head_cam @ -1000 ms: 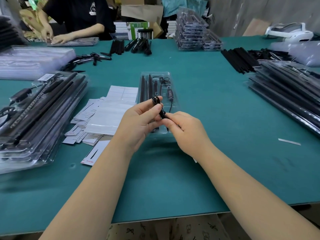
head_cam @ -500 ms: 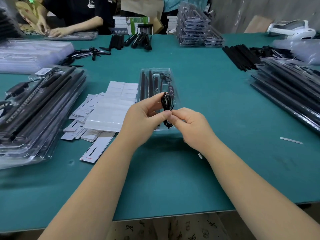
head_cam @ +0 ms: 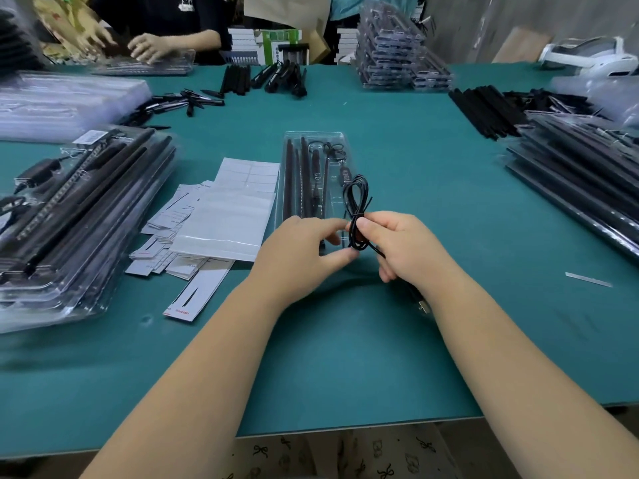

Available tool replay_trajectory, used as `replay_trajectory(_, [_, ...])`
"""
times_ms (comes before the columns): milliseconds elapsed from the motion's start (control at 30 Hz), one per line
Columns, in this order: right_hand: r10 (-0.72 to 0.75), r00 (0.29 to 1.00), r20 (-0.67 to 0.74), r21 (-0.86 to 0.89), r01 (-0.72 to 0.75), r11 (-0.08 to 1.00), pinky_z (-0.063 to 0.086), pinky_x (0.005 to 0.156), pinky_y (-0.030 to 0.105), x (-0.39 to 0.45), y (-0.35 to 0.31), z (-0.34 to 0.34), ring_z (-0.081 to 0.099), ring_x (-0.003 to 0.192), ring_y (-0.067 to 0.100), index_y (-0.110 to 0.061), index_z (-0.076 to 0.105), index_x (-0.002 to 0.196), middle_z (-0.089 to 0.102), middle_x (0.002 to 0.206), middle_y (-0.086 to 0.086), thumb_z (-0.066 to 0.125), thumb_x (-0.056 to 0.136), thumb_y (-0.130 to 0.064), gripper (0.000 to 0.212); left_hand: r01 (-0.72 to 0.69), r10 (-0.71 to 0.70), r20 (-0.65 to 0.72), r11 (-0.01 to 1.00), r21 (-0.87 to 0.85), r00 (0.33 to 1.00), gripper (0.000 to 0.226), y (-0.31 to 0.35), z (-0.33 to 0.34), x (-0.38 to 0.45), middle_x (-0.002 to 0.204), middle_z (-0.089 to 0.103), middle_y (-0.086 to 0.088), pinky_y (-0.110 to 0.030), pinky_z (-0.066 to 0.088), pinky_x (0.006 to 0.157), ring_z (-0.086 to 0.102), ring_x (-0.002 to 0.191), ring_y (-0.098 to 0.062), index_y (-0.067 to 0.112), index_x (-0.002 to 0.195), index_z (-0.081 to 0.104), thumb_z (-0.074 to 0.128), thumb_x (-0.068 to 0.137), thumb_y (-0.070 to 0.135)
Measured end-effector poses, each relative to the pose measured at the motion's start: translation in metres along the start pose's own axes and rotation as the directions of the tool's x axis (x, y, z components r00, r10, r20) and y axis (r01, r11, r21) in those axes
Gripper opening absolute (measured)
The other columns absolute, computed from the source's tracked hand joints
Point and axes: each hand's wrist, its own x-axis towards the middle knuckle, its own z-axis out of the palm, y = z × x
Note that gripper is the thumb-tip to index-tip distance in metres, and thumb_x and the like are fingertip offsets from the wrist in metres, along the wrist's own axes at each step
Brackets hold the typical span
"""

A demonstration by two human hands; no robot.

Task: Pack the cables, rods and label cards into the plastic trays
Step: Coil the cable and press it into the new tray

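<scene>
A coiled black cable (head_cam: 357, 205) stands upright, pinched at its waist by my right hand (head_cam: 403, 245). My left hand (head_cam: 300, 252) sits just left of it, fingers spread, thumb touching the coil's lower loop. The cable's plug end (head_cam: 423, 304) trails under my right wrist. Behind my hands lies a clear plastic tray (head_cam: 316, 138) holding black rods (head_cam: 294, 178) and a small wired controller (head_cam: 345, 174). White label cards (head_cam: 162, 219) and a white sheet (head_cam: 228, 223) lie left of the tray.
Filled trays are stacked at left (head_cam: 69, 216) and right (head_cam: 581, 181). Loose black rods (head_cam: 484, 110) lie at back right, more rods (head_cam: 262, 77) at the back centre. Another person's hands (head_cam: 145, 46) work at the far left. A clear tray stack (head_cam: 390, 46) stands behind.
The cable coil has turned from lying across my fingers to standing upright. My right hand now pinches its middle, and my left hand has loosened and opened beside it.
</scene>
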Motion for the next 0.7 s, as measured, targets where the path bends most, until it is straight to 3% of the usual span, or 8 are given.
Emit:
replay_trajectory(100, [-0.093, 0.994, 0.051, -0.042, 0.095, 0.995, 0.041, 0.044, 0.018, -0.003, -0.004, -0.001, 0.042, 0.032, 0.009, -0.036, 0.064, 0.089, 0.051, 0.041, -0.021, 0.048, 0.099, -0.025, 0.022, 0.013, -0.009, 0.012, 0.953, -0.301, 1.000, 0.015, 0.003, -0.005, -0.002, 0.088, 0.063, 0.012, -0.027, 0.043, 0.069, 0.051, 0.072, -0.006, 0.037, 0.093, 0.061, 0.062, 0.079, 0.045])
replay_trajectory(167, [-0.129, 0.987, 0.097, -0.054, 0.135, 0.989, 0.040, 0.044, 0.016, -0.006, -0.005, -0.002, 0.042, 0.033, 0.007, -0.041, 0.062, 0.089, 0.051, 0.042, -0.024, 0.048, 0.099, -0.024, 0.024, 0.089, -0.102, 0.005, 0.840, -0.535, 0.995, 0.021, 0.006, -0.008, -0.002, 0.098, 0.069, 0.004, -0.037, 0.049, 0.083, 0.060, 0.085, -0.021, 0.036, 0.096, 0.067, 0.059, 0.078, 0.044])
replay_trajectory(200, [-0.139, 0.984, 0.115, -0.065, 0.147, 0.987, 0.040, 0.044, 0.014, -0.008, -0.006, -0.001, 0.042, 0.034, 0.006, -0.043, 0.061, 0.090, 0.051, 0.044, -0.025, 0.048, 0.099, -0.024, 0.024, 0.110, -0.145, -0.010, 0.791, -0.602, 0.989, 0.019, 0.006, -0.009, -0.002, 0.099, 0.071, 0.001, -0.039, 0.050, 0.088, 0.062, 0.086, -0.020, 0.037, 0.094, 0.069, 0.061, 0.078, 0.044])
replay_trajectory(267, [-0.150, 0.980, 0.134, -0.075, 0.161, 0.984, 0.039, 0.044, 0.013, -0.010, -0.007, 0.002, 0.042, 0.036, 0.006, -0.045, 0.060, 0.091, 0.055, 0.053, -0.025, 0.049, 0.098, -0.026, 0.023, 0.117, -0.199, -0.057, 0.758, -0.641, 0.978, 0.013, 0.006, -0.007, -0.001, 0.090, 0.072, -0.005, -0.043, 0.050, 0.090, 0.059, 0.081, -0.013, 0.036, 0.086, 0.070, 0.065, 0.076, 0.042])
replay_trajectory(400, [-0.126, 0.992, 0.015, -0.108, 0.127, 0.986, 0.037, 0.042, 0.013, -0.006, -0.004, 0.008, 0.046, 0.036, 0.006, -0.036, 0.060, 0.089, 0.062, 0.086, -0.015, 0.060, 0.092, -0.030, 0.006, 0.114, -0.258, -0.150, 0.779, -0.617, 0.954, 0.018, 0.008, 0.001, 0.003, 0.076, 0.068, -0.005, -0.043, 0.051, 0.071, 0.054, 0.068, -0.010, 0.018, 0.085, 0.068, 0.060, 0.085, 0.034])
replay_trajectory(467, [-0.090, 0.995, -0.045, -0.128, 0.084, 0.988, 0.036, 0.041, 0.011, -0.005, -0.001, 0.005, 0.050, 0.037, 0.003, -0.030, 0.058, 0.085, 0.062, 0.084, -0.016, 0.066, 0.087, -0.030, 0.008, 0.176, -0.352, -0.145, 0.733, -0.657, 0.925, 0.019, 0.006, 0.004, 0.008, 0.082, 0.074, 0.004, -0.039, 0.053, 0.067, 0.058, 0.065, -0.008, 0.014, 0.089, 0.066, 0.056, 0.093, 0.029])
replay_trajectory(567, [-0.097, 0.995, 0.007, -0.193, 0.097, 0.976, 0.035, 0.044, 0.007, -0.006, 0.000, -0.001, 0.054, 0.043, -0.002, -0.030, 0.061, 0.075, 0.061, 0.062, -0.024, 0.067, 0.085, -0.028, 0.012, 0.256, -0.442, -0.108, 0.682, -0.685, 0.890, 0.021, 0.001, 0.007, 0.012, 0.081, 0.074, 0.014, -0.030, 0.056, 0.069, 0.064, 0.068, -0.008, 0.012, 0.093, 0.066, 0.052, 0.097, 0.026])
replay_trajectory(700, [-0.182, 0.978, 0.105, -0.393, 0.209, 0.895, 0.035, 0.056, 0.008, -0.007, 0.000, 0.002, 0.052, 0.061, -0.011, -0.037, 0.060, 0.077, 0.058, 0.073, -0.021, 0.067, 0.084, -0.027, 0.014, 0.265, -0.476, -0.055, 0.579, -0.771, 0.878, 0.018, -0.003, 0.006, 0.012, 0.079, 0.075, 0.008, -0.022, 0.055, 0.064, 0.068, 0.067, -0.006, 0.012, 0.086, 0.066, 0.055, 0.096, 0.023])
